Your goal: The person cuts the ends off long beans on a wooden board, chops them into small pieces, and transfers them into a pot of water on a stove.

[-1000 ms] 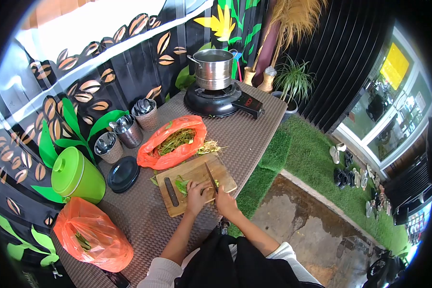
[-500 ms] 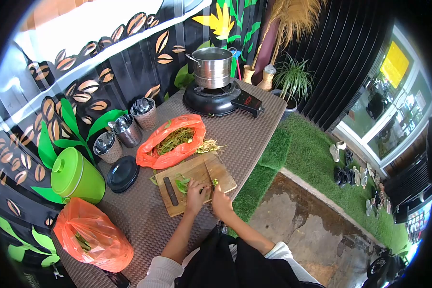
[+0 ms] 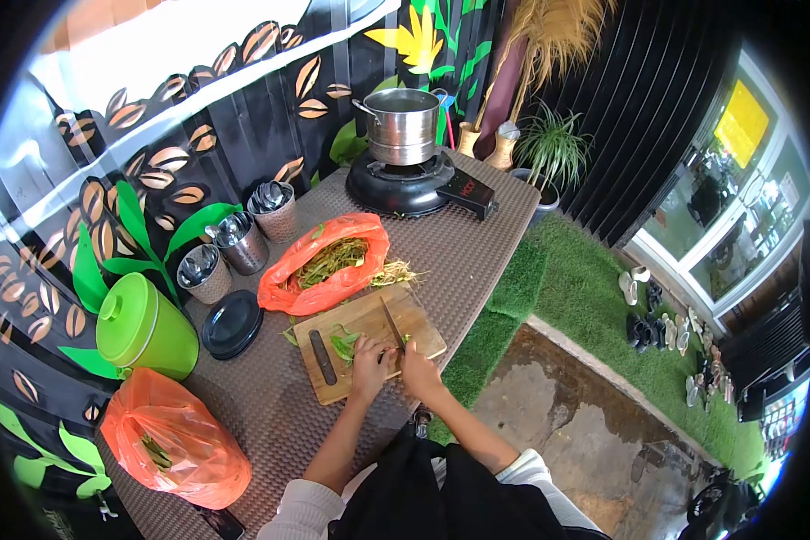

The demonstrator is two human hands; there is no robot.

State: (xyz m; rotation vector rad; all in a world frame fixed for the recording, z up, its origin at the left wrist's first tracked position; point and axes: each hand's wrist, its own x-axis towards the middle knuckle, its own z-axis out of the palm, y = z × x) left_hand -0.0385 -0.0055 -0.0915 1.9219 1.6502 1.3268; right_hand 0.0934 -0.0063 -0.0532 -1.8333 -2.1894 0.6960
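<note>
A wooden cutting board (image 3: 423,333) lies near the front edge of the table. My right hand (image 3: 419,371) is closed round the handle of a knife (image 3: 391,317), whose blade points away over the board. Close beside it, my left hand (image 3: 369,367) has its fingers bent and pressed on some green leafy vegetable (image 3: 343,346), part of which sticks out to the left. Small green bits lie by the knife. Just beyond the board stands an open orange plastic bag (image 3: 283,292) full of green stems (image 3: 333,261), with pale root ends (image 3: 396,272) poking out beside it.
A steel pot (image 3: 403,130) sits on a black portable stove (image 3: 396,189) at the far end. Along the wall stand several cutlery cups (image 3: 273,220), a stack of black plates (image 3: 232,324) and a green lidded bin (image 3: 148,337). Another orange bag (image 3: 184,450) is at near left.
The knife blade has shifted and tilted slightly on the board, and my right hand has moved a little. My left hand keeps its place on the greens.
</note>
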